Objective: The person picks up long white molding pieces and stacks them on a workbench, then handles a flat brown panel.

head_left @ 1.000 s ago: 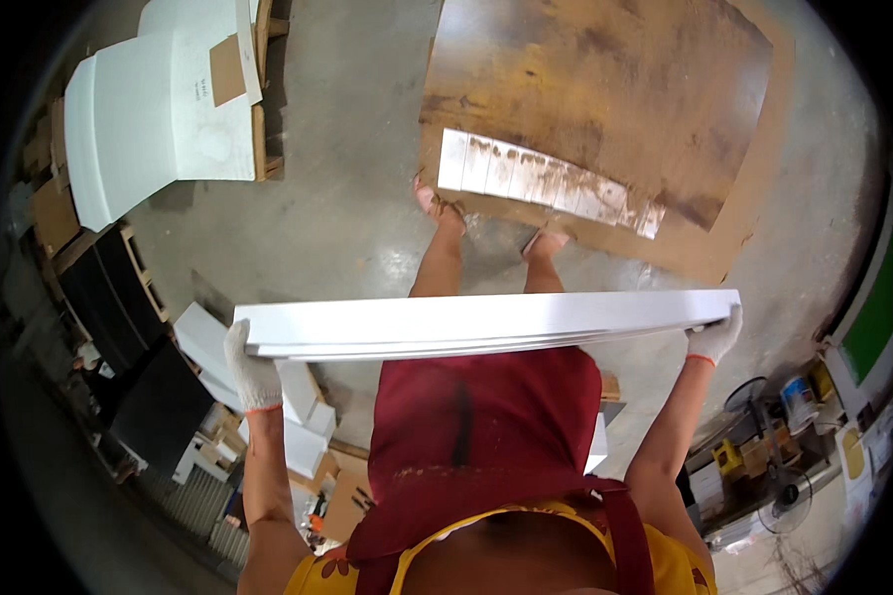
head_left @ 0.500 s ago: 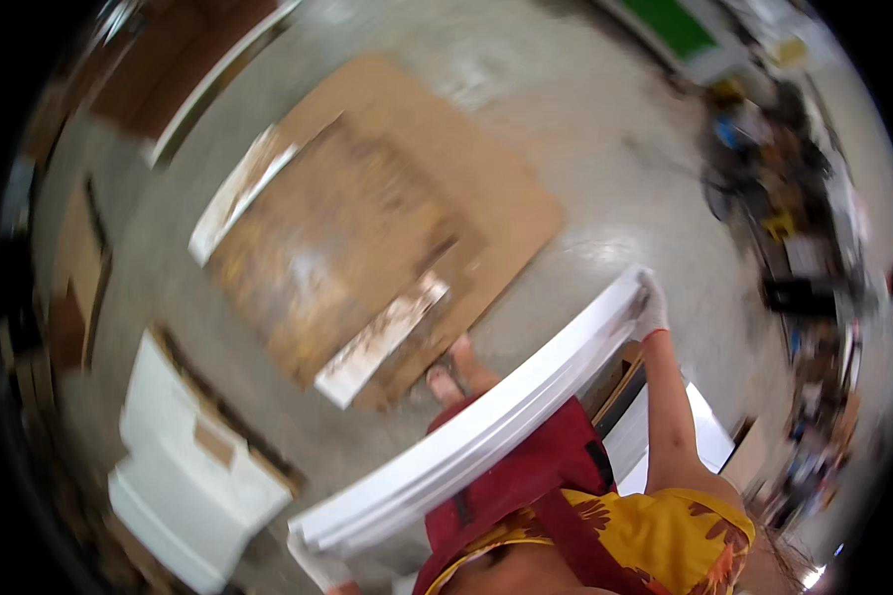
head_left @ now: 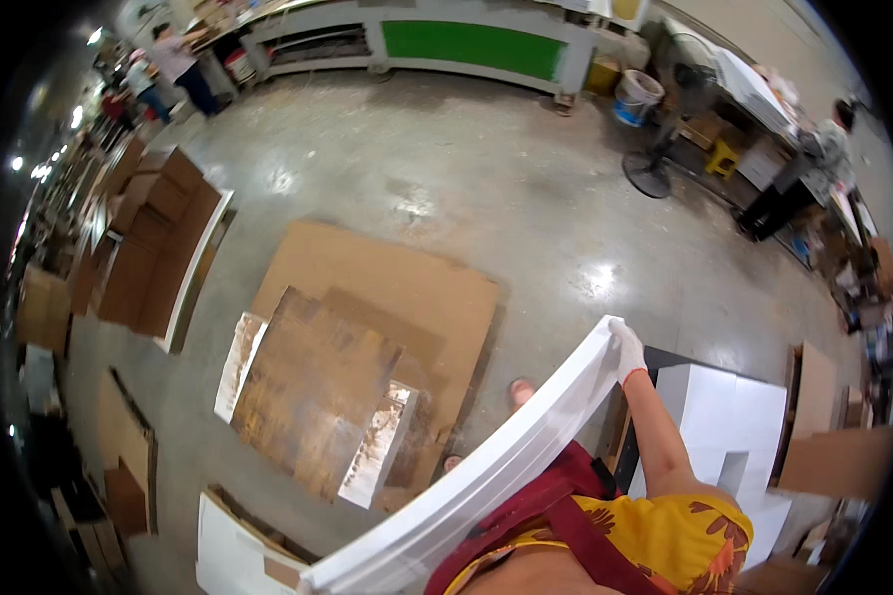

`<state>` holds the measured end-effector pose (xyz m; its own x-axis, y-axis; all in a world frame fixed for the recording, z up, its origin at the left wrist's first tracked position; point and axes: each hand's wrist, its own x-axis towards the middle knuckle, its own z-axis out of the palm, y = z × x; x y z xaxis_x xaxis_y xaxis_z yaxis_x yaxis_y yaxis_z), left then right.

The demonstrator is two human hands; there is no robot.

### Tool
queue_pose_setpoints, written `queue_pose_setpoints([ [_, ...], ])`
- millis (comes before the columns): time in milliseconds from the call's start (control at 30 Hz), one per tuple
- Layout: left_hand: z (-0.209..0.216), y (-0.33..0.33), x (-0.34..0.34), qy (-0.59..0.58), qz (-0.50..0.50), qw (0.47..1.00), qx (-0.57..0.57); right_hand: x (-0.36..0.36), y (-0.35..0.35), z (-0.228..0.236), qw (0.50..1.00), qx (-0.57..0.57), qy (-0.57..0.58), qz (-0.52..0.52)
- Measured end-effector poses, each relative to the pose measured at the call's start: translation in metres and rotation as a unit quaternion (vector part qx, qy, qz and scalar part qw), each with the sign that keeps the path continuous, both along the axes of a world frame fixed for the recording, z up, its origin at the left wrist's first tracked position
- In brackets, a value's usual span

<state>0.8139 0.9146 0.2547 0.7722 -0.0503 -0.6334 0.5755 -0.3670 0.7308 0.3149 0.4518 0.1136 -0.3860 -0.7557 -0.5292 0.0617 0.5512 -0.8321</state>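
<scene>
Right grip (head_left: 627, 349), gloved, clamped on upper end of long white panel (head_left: 486, 476), whose long axis slants down-left across the body above the floor (head_left: 486, 188); left grip at lower end out of view, so right is nearer.

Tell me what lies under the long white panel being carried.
Under the white panel: concrete floor, cardboard sheets, one foot. The right hand grips its far end; the left hand is out of view.
</scene>
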Motion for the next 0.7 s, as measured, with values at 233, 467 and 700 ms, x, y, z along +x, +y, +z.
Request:
queue_pose_setpoints([
  [233,0.032,-0.188,-0.092,-0.026,-0.022,0.995,-0.090,-0.112,-0.110,-0.019,0.975,-0.031,-0.210,-0.065],
  [467,0.015,-0.305,-0.170,0.000,0.012,0.999,-0.048,-0.205,-0.223,0.019,0.995,-0.030,-0.090,0.011],
  [700,0.012,-0.398,-0.196,0.011,0.018,1.000,-0.018,-0.213,-0.342,0.027,0.996,-0.022,-0.091,0.013],
])
